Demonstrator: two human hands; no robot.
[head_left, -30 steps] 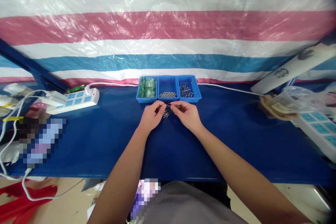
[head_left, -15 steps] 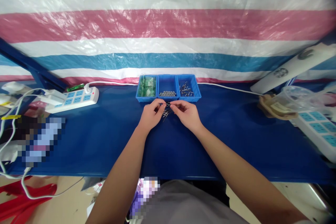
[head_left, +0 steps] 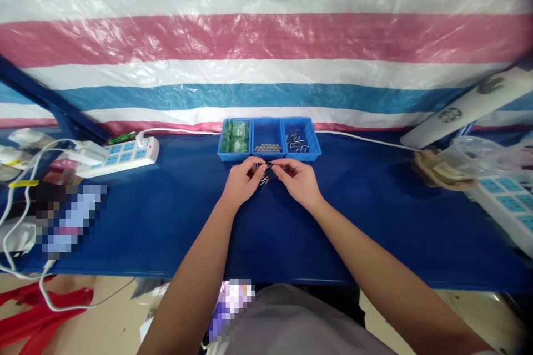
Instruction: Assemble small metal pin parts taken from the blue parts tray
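Observation:
My left hand [head_left: 245, 182] and my right hand [head_left: 298, 180] meet just in front of the blue bins, thumbs against forefingers. Both pinch a thin, dark metal pin [head_left: 269, 164], mostly covered by the fingertips. Under them on the table lies a loose pile of similar thin pins [head_left: 265, 179], black and silver. The right-hand blue bin [head_left: 317, 151] holds more scattered pins. Small round silver metal parts [head_left: 267, 148] sit in rows at the front of the middle bin. Green-tinted clear plastic packets [head_left: 240, 136] fill the left bin.
A white power strip [head_left: 125, 156] and a charging phone [head_left: 75, 219] lie on the left with tangled cables. At the right are a clear plastic container [head_left: 468, 152], another power strip [head_left: 510, 205] and a slanted white tube [head_left: 453, 111]. A striped sheet [head_left: 266, 39] hangs behind the blue table [head_left: 166, 222].
Both hands keep their pinch at nearly the same spot over the pile, with only slight finger movement. The whole view has shifted a little.

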